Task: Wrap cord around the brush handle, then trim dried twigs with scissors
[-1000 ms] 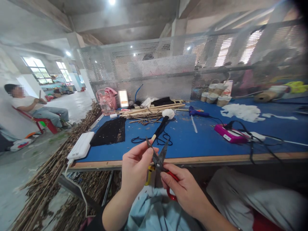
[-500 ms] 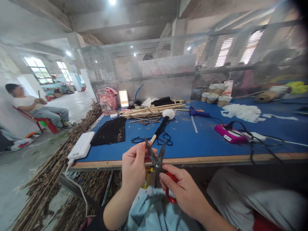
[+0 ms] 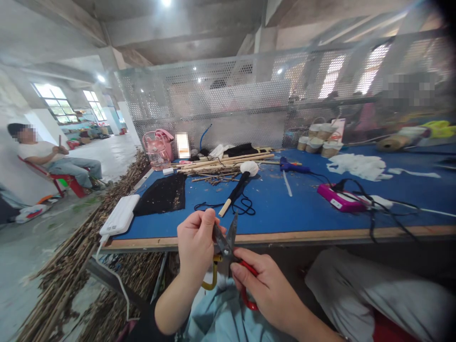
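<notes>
My right hand (image 3: 265,285) grips the red handle of a pair of scissors (image 3: 228,240), whose dark blades point up and stand apart. My left hand (image 3: 195,244) is closed in a pinch right beside the left blade; what its fingers hold is too small to make out. A yellow loop (image 3: 211,278) hangs below that hand. Both hands are over my lap, just in front of the edge of the blue table (image 3: 285,209). On the table beyond them lies a black-handled stick with a white tuft (image 3: 239,183).
The table carries a black cloth (image 3: 164,194), a white power bank (image 3: 120,214), bamboo sticks (image 3: 221,164), a blue glue gun (image 3: 290,166), a pink device (image 3: 340,198) with cables and white fabric (image 3: 358,166). Twig bundles (image 3: 71,270) lie left. A seated person (image 3: 50,159) is far left.
Both hands with the scissors have sunk lower and slightly left, toward my lap. The blades have come closer together. The left hand's fingers have curled tighter by the blade.
</notes>
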Motion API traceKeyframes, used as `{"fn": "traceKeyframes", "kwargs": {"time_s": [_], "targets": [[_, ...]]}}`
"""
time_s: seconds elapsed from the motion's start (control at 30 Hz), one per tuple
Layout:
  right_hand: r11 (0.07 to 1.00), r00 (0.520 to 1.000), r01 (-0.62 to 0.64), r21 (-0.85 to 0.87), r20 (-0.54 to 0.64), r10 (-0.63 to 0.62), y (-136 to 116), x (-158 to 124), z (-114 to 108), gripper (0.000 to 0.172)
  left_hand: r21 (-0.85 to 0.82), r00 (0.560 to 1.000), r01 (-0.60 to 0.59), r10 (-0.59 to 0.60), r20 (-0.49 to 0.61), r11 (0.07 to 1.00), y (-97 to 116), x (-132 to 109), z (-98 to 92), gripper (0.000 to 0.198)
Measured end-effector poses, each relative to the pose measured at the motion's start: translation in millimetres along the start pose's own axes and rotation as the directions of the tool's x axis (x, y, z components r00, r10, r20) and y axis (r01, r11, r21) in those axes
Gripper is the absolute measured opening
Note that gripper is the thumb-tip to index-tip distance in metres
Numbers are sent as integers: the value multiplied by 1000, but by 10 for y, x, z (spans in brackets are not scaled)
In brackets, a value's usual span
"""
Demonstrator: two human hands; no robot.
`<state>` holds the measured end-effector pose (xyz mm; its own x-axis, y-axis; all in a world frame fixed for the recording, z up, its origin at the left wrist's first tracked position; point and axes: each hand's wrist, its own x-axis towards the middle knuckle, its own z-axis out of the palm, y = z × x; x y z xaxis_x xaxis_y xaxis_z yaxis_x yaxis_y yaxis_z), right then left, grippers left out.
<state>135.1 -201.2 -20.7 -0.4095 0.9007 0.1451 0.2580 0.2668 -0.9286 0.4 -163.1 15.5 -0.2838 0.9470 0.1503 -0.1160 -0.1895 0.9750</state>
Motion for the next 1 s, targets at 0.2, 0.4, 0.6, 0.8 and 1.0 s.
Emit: {"fn": "traceKeyframes", "kwargs": {"time_s": [0.2, 0.4, 0.6, 0.8, 1.0], "targets": [[998, 998, -37, 59, -51, 40, 44, 26, -2, 29, -198, 977, 129, -90, 195, 972, 17, -5, -55, 52], [999, 998, -1, 50, -60, 4, 45, 14, -1, 28, -120, 993, 46, -33, 115, 992, 15, -86, -14, 28], [1000, 998, 25, 5, -65, -25, 19, -15, 24, 27, -154, 998, 24, -15, 59, 988, -43, -106, -3, 28], [998, 993, 63, 2, -105, -63, 39, -10, 27, 31, -157, 993, 3, 16, 120, 988, 2, -166, -15, 29], [997, 993, 65, 27, -98, -62, 25, -7, 33, 30, -215, 993, 24, 1, 117, 976, -23, -187, -9, 29]]}}
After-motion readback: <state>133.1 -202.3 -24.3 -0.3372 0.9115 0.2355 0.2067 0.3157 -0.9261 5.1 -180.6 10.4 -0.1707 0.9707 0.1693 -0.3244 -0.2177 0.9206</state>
